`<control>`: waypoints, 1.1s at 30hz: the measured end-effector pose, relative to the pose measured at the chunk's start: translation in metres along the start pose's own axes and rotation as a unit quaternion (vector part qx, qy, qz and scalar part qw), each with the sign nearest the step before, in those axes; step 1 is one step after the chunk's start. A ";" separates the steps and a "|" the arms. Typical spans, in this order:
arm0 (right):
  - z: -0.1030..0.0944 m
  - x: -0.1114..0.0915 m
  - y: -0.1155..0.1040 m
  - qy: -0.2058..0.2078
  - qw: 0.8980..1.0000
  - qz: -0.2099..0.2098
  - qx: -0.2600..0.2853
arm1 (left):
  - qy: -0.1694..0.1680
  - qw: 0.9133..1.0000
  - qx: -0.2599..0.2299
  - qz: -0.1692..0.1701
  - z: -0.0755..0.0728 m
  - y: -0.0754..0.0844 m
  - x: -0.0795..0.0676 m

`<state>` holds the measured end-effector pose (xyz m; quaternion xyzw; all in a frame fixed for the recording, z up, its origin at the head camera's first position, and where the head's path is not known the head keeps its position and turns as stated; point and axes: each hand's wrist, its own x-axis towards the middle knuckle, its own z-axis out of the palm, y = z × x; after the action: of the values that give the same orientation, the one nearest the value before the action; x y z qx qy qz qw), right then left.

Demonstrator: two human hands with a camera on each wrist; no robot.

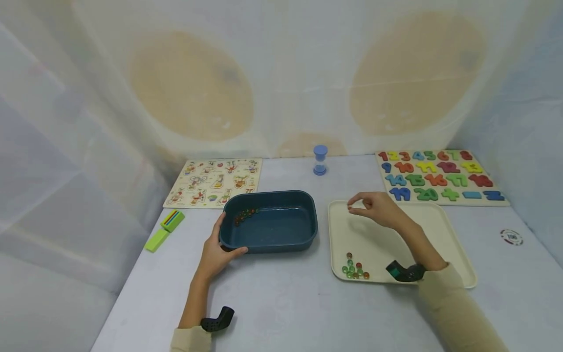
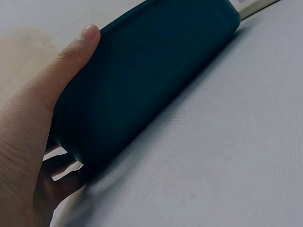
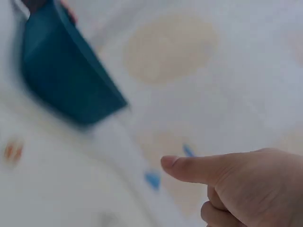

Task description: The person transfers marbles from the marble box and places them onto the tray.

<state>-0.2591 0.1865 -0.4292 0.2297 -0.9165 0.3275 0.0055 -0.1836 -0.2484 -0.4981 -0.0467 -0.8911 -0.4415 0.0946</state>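
My left hand (image 1: 217,254) grips the near left corner of a dark teal rectangular basin (image 1: 281,247). In the left wrist view its thumb (image 2: 78,49) lies along the near wall, while the other fingers curl round the end. Several brown and green marbles (image 1: 246,215) sit at the basin's left inside. Above the left part of a cream tray (image 1: 404,244), my right hand (image 1: 374,208) pinches what seems a small marble between thumb and index finger; the fingertips mostly hide it. Several green and reddish marbles (image 1: 350,270) lie in the tray's near left corner.
A blue sandglass (image 1: 320,160) stands behind. At the back left lies a picture puzzle board (image 1: 215,182); at the back right, a number puzzle board (image 1: 440,176). Bright green blocks (image 1: 164,230) are left of the basin, and a round chip (image 1: 511,237) lies far right.
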 end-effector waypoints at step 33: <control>0.081 0.131 -0.119 -0.170 0.967 -0.177 -0.070 | -0.010 1.000 0.002 -0.002 -0.002 0.001 0.000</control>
<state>-0.3144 0.0019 -0.4004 0.4398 -0.8692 0.2125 -0.0768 -0.1832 -0.2492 -0.4959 -0.0494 -0.8931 -0.4391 0.0847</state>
